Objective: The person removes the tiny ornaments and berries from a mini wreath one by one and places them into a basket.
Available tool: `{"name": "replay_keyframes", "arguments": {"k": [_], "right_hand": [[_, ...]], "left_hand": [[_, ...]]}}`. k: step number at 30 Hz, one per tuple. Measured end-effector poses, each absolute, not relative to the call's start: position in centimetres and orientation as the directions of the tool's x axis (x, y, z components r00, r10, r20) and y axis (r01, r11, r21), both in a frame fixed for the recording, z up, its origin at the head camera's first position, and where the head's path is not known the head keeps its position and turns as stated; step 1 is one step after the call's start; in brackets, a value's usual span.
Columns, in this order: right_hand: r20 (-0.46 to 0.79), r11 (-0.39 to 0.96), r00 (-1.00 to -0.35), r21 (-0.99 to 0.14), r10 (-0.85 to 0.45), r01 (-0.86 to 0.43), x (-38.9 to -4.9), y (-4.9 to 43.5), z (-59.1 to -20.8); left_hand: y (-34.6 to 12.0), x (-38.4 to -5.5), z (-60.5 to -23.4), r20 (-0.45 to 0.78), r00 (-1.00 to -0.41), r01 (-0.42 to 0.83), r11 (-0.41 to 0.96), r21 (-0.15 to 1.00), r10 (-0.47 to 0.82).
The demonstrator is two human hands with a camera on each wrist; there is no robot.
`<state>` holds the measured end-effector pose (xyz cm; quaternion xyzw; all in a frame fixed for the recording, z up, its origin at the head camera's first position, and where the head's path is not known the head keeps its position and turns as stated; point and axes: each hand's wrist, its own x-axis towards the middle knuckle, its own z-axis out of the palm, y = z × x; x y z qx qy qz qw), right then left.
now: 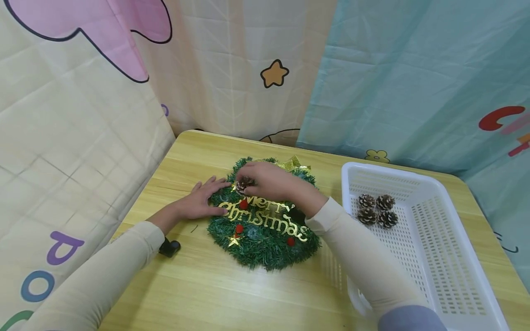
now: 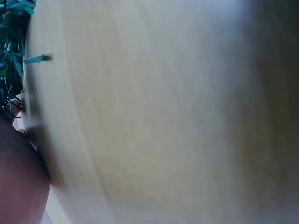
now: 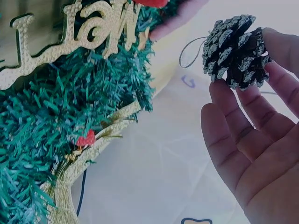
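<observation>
Pinecone ornament (image 3: 236, 53), frosted white at its scale tips, sits between the thumb and fingertips of my right hand (image 1: 271, 180). These fingers are bent around it and parted only by its width, thumb on one side, the others opposite, with one fingertip standing clear. Its thin hanging loop (image 3: 181, 58) juts out free, hooked on nothing. I hold it over the upper left part of the green tinsel wreath (image 1: 265, 253), apparently clear of the needles.

My left hand (image 1: 203, 202) grips nothing: its fingers are spread and fairly straight, with the tips and thumb against the wreath's left edge, which I take to be steadying it.

Further out, the wreath lies on the counter (image 1: 248, 299), carrying gold "Merry Christmas" lettering (image 1: 265, 216), red pompoms (image 1: 239, 228), a gold star (image 1: 234, 240) near its lower left and a gold bow (image 1: 291, 163) at the far side.

I judge the work to be early: those trims are on, but I spot no pinecone fixed there, though my right arm hides some of the greenery. This one is not yet fastened, and four more pinecones (image 1: 366, 216) wait together in the white plastic basket (image 1: 389, 168) to the right.
</observation>
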<state>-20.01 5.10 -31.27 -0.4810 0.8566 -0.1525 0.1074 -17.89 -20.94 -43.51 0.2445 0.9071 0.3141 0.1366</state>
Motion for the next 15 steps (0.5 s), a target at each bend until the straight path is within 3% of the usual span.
{"name": "replay_keyframes", "arguments": {"k": [15], "right_hand": [[-0.007,0.529,-0.569,-0.376,-0.823,-0.761,-20.1,8.6,-30.4]], "left_hand": [[-21.0,-18.0,-43.6,-0.094,-0.841,0.36,0.679,0.64,0.534]]}}
